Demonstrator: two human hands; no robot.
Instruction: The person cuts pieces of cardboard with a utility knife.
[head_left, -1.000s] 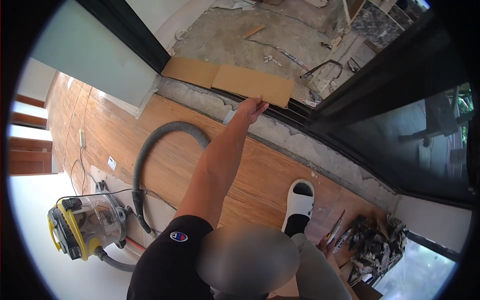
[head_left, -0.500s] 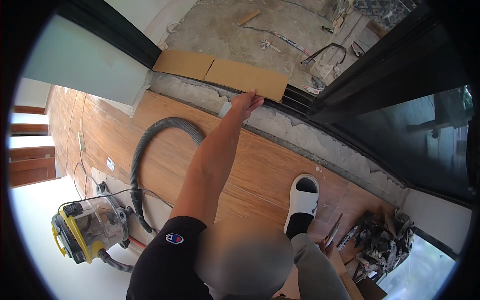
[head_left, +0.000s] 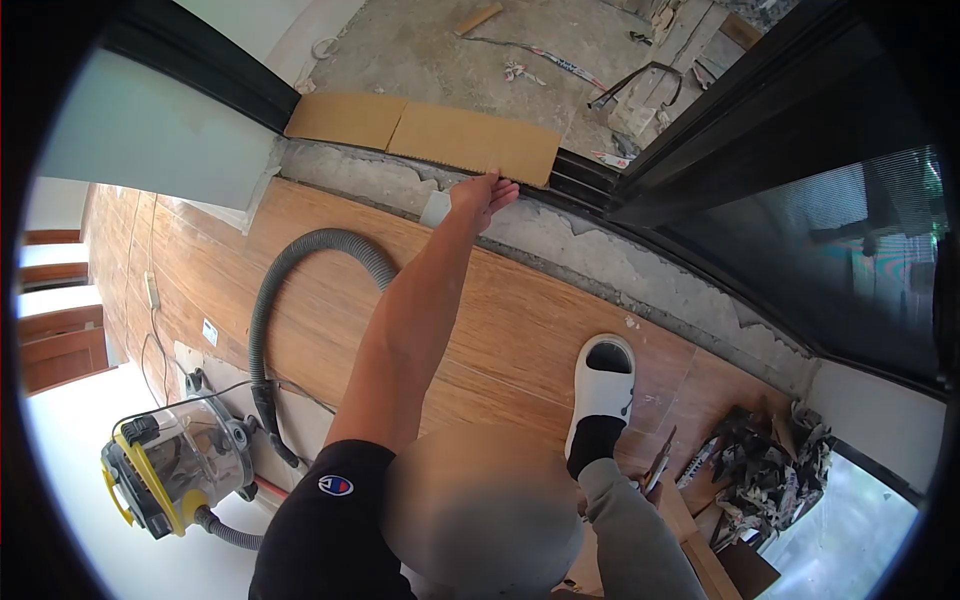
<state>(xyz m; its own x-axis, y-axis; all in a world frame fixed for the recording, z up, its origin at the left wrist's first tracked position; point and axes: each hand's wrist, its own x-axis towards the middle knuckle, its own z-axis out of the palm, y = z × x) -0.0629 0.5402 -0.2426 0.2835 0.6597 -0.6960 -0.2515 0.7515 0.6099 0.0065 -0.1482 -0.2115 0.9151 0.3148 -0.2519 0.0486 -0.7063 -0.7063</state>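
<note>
Two brown cardboard strips lie end to end over the black door track (head_left: pixel 580 183); a thin seam divides the left strip (head_left: pixel 345 118) from the right strip (head_left: pixel 475 145). My left hand (head_left: pixel 484 198) is at the near edge of the right strip, a digit on top at the edge and the other fingers stretched toward the right. Low on the right, partly hidden behind my leg, my right hand (head_left: pixel 652 490) is closed around a utility knife (head_left: pixel 660 460) with its narrow blade pointing up and away. Its handle is mostly covered.
Chipped concrete (head_left: pixel 580 240) runs along the track beside the wood-look floor (head_left: pixel 500 320). A black door panel (head_left: pixel 780 210) stands at right. A shop vacuum (head_left: pixel 180 465) and its hose (head_left: pixel 265 300) are at left. Torn scraps (head_left: pixel 770 470) pile up beyond my white clog (head_left: pixel 604 385).
The gap between the two cardboard strips has narrowed to a thin seam, the right strip shifting left with my left hand at its edge. The whole view has moved slightly. The knife has turned a little.
</note>
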